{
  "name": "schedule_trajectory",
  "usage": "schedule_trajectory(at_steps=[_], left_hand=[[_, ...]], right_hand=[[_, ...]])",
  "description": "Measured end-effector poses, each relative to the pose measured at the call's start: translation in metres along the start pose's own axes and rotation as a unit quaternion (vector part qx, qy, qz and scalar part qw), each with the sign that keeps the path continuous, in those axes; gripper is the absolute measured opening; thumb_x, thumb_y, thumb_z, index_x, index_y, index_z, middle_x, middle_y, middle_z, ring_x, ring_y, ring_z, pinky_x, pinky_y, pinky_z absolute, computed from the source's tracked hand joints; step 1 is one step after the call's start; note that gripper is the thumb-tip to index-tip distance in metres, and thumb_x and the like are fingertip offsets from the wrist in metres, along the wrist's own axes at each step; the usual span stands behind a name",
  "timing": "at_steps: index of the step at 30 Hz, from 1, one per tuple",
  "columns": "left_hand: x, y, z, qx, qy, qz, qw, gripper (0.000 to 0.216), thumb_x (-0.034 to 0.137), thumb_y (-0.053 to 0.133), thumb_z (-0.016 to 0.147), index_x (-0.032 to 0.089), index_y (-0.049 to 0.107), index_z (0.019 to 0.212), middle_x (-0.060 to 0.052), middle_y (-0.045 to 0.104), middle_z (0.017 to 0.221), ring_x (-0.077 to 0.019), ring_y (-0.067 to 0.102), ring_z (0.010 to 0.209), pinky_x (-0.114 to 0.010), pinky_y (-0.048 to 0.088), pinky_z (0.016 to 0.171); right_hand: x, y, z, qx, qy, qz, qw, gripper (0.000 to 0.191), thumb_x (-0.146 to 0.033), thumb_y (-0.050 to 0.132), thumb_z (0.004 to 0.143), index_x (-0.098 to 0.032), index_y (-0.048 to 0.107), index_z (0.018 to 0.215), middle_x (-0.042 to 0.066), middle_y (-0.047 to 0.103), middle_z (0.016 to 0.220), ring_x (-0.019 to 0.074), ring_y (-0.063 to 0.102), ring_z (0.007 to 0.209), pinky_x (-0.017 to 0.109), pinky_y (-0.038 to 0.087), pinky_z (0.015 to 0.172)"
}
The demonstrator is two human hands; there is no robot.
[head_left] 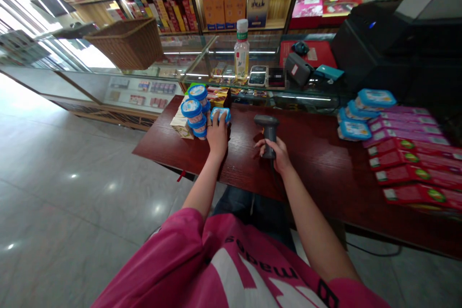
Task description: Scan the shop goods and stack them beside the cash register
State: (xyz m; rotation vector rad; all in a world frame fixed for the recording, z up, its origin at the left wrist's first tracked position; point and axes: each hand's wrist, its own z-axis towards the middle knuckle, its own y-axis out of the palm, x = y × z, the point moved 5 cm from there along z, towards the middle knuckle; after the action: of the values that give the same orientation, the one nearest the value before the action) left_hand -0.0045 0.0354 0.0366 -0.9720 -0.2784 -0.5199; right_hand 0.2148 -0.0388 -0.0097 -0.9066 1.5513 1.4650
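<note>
My left hand (pixel 217 135) has its fingers wrapped over a small rectangular tub with a blue lid (pixel 224 111) on the dark red wooden counter. Just left of it stand stacked round blue-lidded tubs (pixel 192 108), two stacks close together. Behind those lie pale boxes (pixel 181 122), partly hidden by the tubs. My right hand (pixel 280 152) grips the handle of a grey barcode scanner (pixel 267 127), which is held upright above the counter, its cable hanging down.
At right, rectangular blue-lidded tubs (pixel 355 129) sit beside purple boxes (pixel 402 127) and red boxes (pixel 420 173). A drink bottle (pixel 241 55) stands on the glass showcase (pixel 212 53) behind the counter (pixel 306 154). A wicker basket (pixel 126 43) is at far left.
</note>
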Motion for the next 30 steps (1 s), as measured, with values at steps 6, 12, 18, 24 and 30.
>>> schedule_trajectory(at_steps=[6,12,18,24,30], left_hand=[[-0.001,0.004,-0.001,0.037,-0.029,-0.002,0.999,0.046,0.015,0.05,0.102,0.029,0.062,0.144,-0.008,0.051,0.161,-0.0288,0.032,0.159,-0.054,0.031,0.13],[-0.006,0.011,0.001,0.03,0.011,-0.013,0.999,0.047,0.017,0.045,0.104,0.023,0.058,0.148,-0.008,0.059,0.155,-0.0226,0.037,0.157,-0.047,0.031,0.131],[0.016,0.017,-0.008,-0.049,0.121,0.06,0.99,0.058,0.014,0.044,0.102,0.022,0.045,0.159,-0.008,0.046,0.165,-0.0229,0.029,0.16,-0.047,0.025,0.133],[0.014,0.025,-0.003,-0.078,0.105,0.082,0.988,0.059,0.007,0.04,0.1,0.015,0.046,0.158,-0.011,0.049,0.163,-0.0241,0.034,0.159,-0.046,0.027,0.133],[0.008,0.028,0.0,-0.069,0.084,0.017,0.994,0.06,0.005,0.038,0.099,0.019,0.049,0.157,-0.008,0.046,0.165,-0.023,0.03,0.16,-0.046,0.024,0.134]], right_hand=[[-0.001,0.0,0.0,0.0,-0.001,-0.004,1.0,0.033,-0.043,0.077,0.08,-0.02,0.061,0.099,0.005,0.078,0.081,0.0133,0.062,0.051,0.025,0.049,0.047],[-0.001,0.0,0.0,-0.004,-0.002,-0.007,1.0,0.033,-0.043,0.077,0.081,-0.02,0.06,0.098,0.005,0.078,0.081,0.0131,0.062,0.05,0.025,0.048,0.047],[-0.001,0.001,-0.001,-0.007,0.001,-0.012,1.0,0.032,-0.042,0.076,0.081,-0.02,0.061,0.1,0.004,0.078,0.082,0.0132,0.062,0.051,0.026,0.048,0.048],[0.0,0.0,-0.001,-0.003,0.002,-0.01,1.0,0.033,-0.042,0.075,0.081,-0.02,0.06,0.101,0.004,0.078,0.082,0.0134,0.062,0.05,0.026,0.048,0.048],[-0.001,-0.001,-0.002,0.019,-0.014,-0.012,1.0,0.035,-0.044,0.074,0.082,-0.021,0.059,0.104,0.004,0.077,0.082,0.0136,0.061,0.051,0.026,0.048,0.048]])
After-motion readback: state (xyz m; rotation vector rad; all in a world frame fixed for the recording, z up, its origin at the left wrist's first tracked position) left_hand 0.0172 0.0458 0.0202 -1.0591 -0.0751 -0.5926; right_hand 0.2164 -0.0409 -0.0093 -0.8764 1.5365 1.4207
